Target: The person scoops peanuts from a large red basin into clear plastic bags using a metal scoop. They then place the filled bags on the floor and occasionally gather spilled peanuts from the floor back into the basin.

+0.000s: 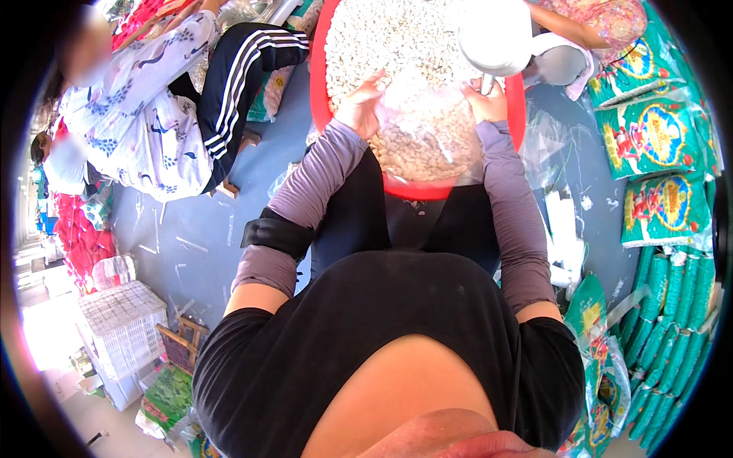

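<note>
A clear plastic bag (429, 126) spreads between my two hands over the near part of a red tub (516, 107). Small pale pieces (397, 38) fill the tub; their exact kind I cannot make out. My left hand (359, 107) is closed on the left edge of the bag, fingers pointing away from me. My right hand (487, 103) grips the short handle of a white scoop (495, 42), whose round bowl is raised over the tub's right rim. The right fingers also lie at the bag's right edge; whether they pinch it is hidden.
At left a person in a patterned top and striped trousers (252, 69) sits close to the tub; another person's arm (569, 27) is at upper right. Green printed packages (649, 137) are stacked at right. A white crate (122, 320) stands lower left on the grey floor (183, 237).
</note>
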`<state>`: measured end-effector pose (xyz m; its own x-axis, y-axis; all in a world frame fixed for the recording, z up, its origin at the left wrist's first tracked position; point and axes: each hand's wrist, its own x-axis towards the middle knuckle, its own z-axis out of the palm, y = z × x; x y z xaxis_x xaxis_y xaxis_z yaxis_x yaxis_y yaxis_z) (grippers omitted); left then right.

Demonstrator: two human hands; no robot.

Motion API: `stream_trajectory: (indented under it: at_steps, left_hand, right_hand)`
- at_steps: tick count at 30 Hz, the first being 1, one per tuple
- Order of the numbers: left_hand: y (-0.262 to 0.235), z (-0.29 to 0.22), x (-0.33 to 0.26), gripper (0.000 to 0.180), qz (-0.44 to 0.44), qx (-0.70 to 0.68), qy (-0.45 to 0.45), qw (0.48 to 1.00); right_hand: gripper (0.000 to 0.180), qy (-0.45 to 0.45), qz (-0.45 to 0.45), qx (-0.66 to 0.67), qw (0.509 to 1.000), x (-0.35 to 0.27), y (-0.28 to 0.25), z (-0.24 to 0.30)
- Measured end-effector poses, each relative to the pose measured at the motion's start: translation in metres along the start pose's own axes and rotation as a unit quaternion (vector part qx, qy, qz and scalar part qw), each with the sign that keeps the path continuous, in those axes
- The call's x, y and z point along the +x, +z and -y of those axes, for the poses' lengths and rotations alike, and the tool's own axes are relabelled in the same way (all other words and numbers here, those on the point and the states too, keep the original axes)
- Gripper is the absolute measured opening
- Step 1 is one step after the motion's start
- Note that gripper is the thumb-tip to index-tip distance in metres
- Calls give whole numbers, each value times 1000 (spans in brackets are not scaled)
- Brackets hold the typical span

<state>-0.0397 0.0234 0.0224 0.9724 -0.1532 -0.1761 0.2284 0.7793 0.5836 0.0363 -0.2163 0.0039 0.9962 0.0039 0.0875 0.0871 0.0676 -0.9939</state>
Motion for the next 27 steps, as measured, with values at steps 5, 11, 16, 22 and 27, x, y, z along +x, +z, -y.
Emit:
stream_trajectory:
  at_steps: [5, 11, 16, 22, 27]
  left_hand:
    - [5, -1, 6, 79, 218, 84, -211, 949]
    - [10, 29, -3, 75, 124, 455, -122, 874]
    - [-25, 46, 16, 42, 33, 535, -58, 842]
    - [-13, 35, 20, 49, -219, 711, 45, 666]
    - [6, 42, 16, 50, -186, 424, 25, 886]
  right_hand:
    - [19, -87, 15, -83, 993, 3, -4, -16]
    - [22, -66, 127, -237, 961, -9, 9, -8]
    - [29, -51, 147, -286, 946, -14, 20, -6]
    - [29, -139, 46, -269, 952, -7, 11, -15]
    - [31, 118, 221, 11, 968, -55, 59, 18]
